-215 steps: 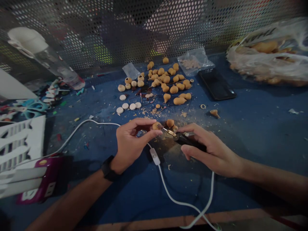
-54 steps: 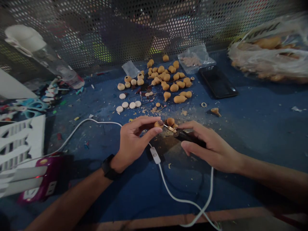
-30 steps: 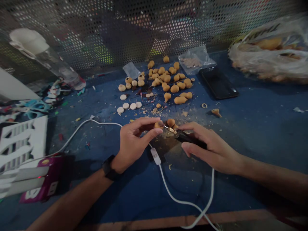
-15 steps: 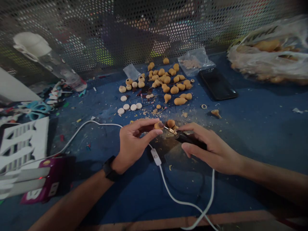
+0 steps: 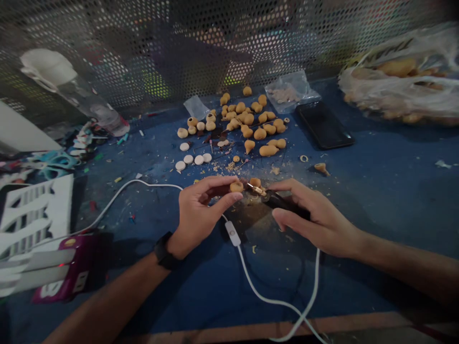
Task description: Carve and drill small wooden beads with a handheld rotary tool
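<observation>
Between thumb and fingers, my left hand (image 5: 202, 205) pinches a small tan gourd piece (image 5: 236, 186) with an opening in its top. My right hand (image 5: 315, 215) grips a black rotary tool (image 5: 287, 204) with a brass-coloured collet and a thin metal bit. The bit's tip points at the gourd piece, a little to its right and apart from it. Just behind the bit, another cut gourd piece (image 5: 255, 182) lies on the blue table. A white cord with an inline switch (image 5: 233, 233) runs below my hands.
Several small gourds (image 5: 244, 117) lie at the back, with white discs (image 5: 188, 159) in front. A black phone (image 5: 324, 125) and a plastic bag of gourds (image 5: 401, 91) are at right. At left are a bottle (image 5: 100, 105), blue scissors (image 5: 53, 162) and a purple device (image 5: 68, 267).
The bit has drawn back slightly to the right, away from the gourd piece. My left hand has turned the piece so its opening faces more upward.
</observation>
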`<state>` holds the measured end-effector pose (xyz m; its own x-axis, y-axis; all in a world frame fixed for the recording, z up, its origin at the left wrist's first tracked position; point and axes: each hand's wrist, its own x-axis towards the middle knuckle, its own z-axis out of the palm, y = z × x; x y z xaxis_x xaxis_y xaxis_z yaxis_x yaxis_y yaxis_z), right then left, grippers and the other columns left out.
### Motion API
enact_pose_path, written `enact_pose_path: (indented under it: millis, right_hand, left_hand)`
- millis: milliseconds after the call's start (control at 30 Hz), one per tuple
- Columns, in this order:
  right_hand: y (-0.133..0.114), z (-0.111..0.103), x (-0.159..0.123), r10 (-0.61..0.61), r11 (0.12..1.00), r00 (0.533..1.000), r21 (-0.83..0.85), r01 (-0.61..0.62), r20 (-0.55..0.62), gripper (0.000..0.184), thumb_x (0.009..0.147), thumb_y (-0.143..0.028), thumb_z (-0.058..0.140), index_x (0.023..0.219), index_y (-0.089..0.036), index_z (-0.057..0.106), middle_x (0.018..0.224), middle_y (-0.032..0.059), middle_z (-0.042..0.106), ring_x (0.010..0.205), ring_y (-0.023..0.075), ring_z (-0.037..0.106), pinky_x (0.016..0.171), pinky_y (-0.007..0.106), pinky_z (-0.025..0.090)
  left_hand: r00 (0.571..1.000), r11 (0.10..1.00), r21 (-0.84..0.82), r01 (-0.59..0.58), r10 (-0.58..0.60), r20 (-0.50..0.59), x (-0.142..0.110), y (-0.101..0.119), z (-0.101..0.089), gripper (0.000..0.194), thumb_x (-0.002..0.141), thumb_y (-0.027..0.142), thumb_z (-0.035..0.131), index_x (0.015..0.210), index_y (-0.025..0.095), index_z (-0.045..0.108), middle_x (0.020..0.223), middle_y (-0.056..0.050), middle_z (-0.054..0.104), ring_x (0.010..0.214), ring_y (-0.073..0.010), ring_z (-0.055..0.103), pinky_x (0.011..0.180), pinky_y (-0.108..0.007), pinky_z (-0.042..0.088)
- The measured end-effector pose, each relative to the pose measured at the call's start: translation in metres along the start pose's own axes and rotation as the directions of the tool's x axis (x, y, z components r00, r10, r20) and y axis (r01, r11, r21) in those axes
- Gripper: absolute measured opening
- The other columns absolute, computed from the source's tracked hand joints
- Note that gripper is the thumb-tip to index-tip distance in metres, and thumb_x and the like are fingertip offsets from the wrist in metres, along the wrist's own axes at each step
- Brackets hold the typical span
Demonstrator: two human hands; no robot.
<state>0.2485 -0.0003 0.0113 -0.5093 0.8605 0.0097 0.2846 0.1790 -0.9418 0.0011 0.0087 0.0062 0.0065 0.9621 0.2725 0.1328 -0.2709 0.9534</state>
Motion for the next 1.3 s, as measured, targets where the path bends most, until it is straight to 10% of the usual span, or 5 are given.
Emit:
enact_pose_path:
  millis: [1300]
  right_hand:
    - [-0.0042,0.0001,0.0016,-0.066,0.995,0.997,-0.068,0.068,0.026,0.030,0.107,-0.042,0.058,0.129,-0.021,0.056,0.071,-0.0042,0.070,0.059,0.0143,0.069,0.057,0.026,0.050]
  left_hand:
    - [0.999,0.999,-0.008,-0.032,0.031,-0.027,-0.0006,-0.0034,0.0005,0.029,0.073,0.034,0.096,0.093,0.019,0.082,0.091,-0.005,0.085,0.080,-0.0191,0.083,0.076,-0.029,0.072]
